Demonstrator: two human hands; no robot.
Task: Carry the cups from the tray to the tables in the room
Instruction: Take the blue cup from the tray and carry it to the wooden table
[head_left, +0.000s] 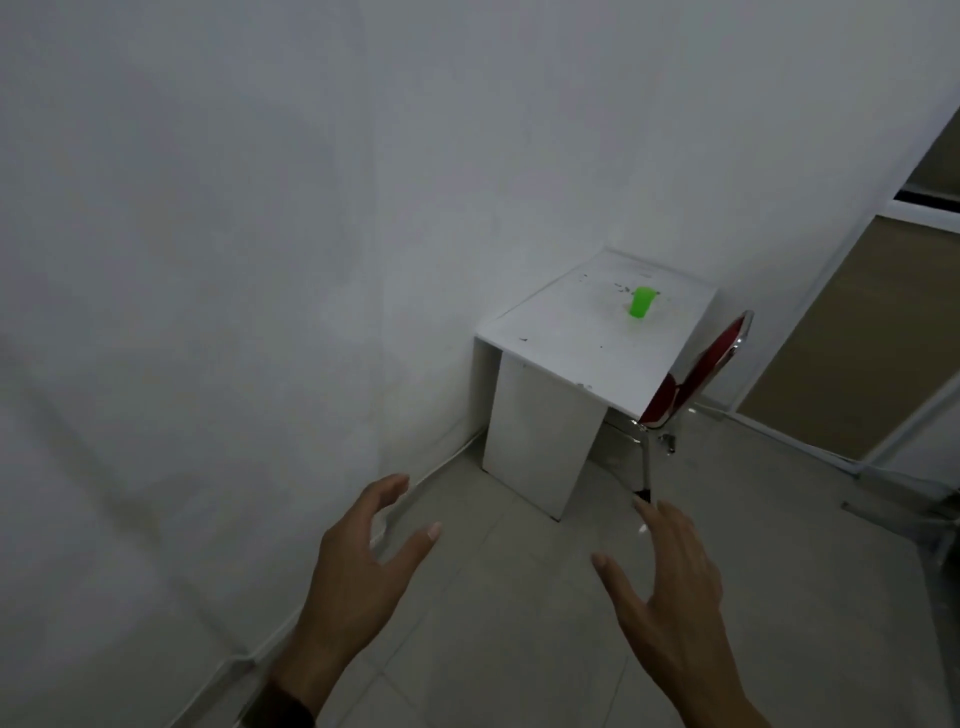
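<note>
A white wall (208, 260) fills most of the view, and a pale tiled floor (519, 623) runs along its foot. A small white table (561, 358) is set into the corner, with a red chair (696, 369) tucked just beside its right edge. Both hands are held out low over the floor, well short of the table: the left hand (358, 577) and the right hand (670, 587) are spread with fingers loose, and nothing is held in either.

A single green cup (640, 302) is stood near the middle of the tabletop, apart from every edge. Its long axis is seen as roughly vertical; the upper end looks wider, so the mouth is probably turned upward, though the blur leaves this uncertain. No tray is in view.

The cup is judged to be light, thin-walled plastic: stiff enough to keep its shape, yet easily squashed and easily tipped when empty. A hold around the mid-wall, thumb set against fingers with gentle pressure, is judged best. The smooth surface may prove slightly slippery.
</note>
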